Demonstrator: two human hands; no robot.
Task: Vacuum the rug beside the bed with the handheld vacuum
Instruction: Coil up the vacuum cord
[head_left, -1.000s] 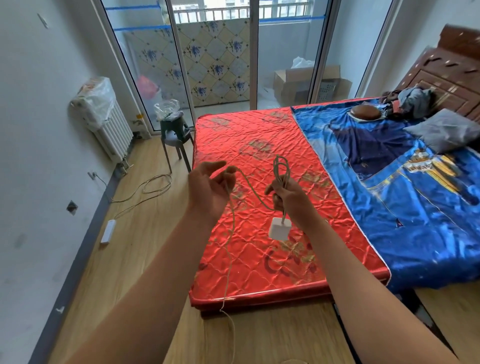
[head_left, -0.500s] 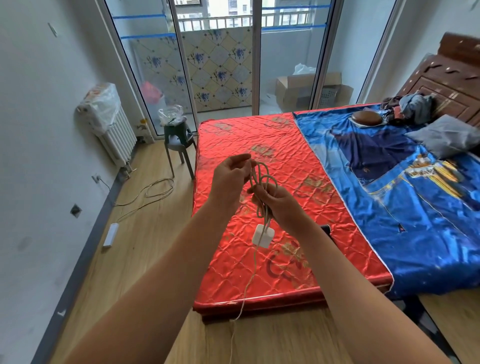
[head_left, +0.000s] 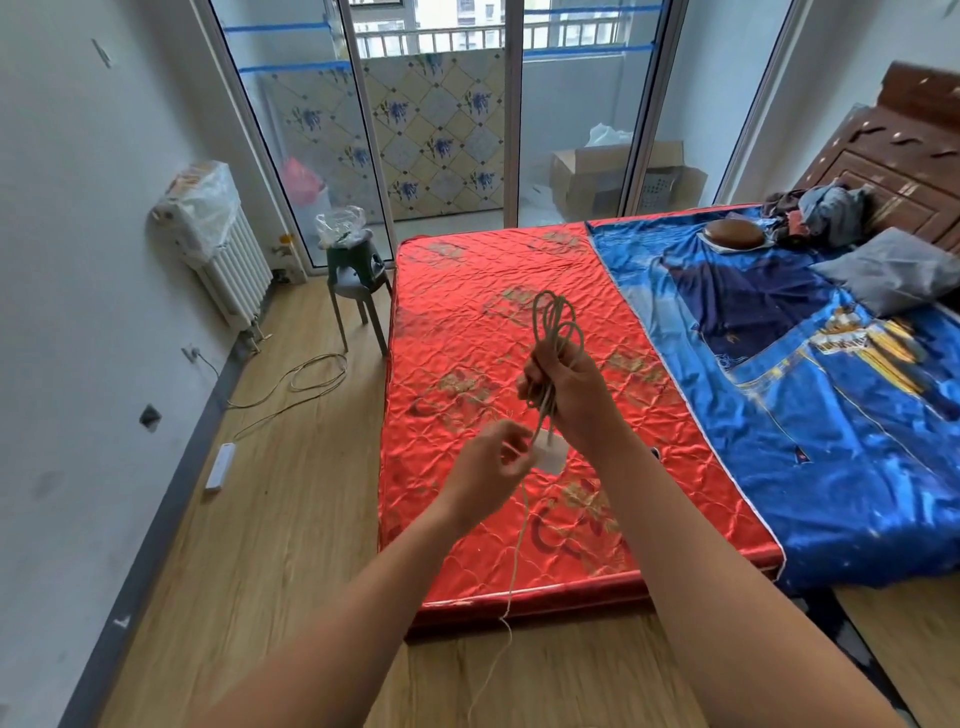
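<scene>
Head view showed the right hand (head_left: 576, 408), fingers (head_left: 574, 366) curled round a looped cord (head_left: 557, 317), above the red bed (head_left: 467, 291), white plug (head_left: 551, 458) dangling beneath; the left hand (head_left: 491, 465) pinched the cord's trailing length.

A green stool (head_left: 358, 275) (a clear bag (head_left: 340, 224) on top) stood near the white radiator (head_left: 236, 270); a power strip (head_left: 220, 466) lay on the floor (head_left: 270, 545).

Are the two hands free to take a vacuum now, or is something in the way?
Not free. The right hand grips the coiled cable, its white plug block hanging below; the left hand pinches the cable's loose strand. No vacuum or rug shows in this view.
</scene>
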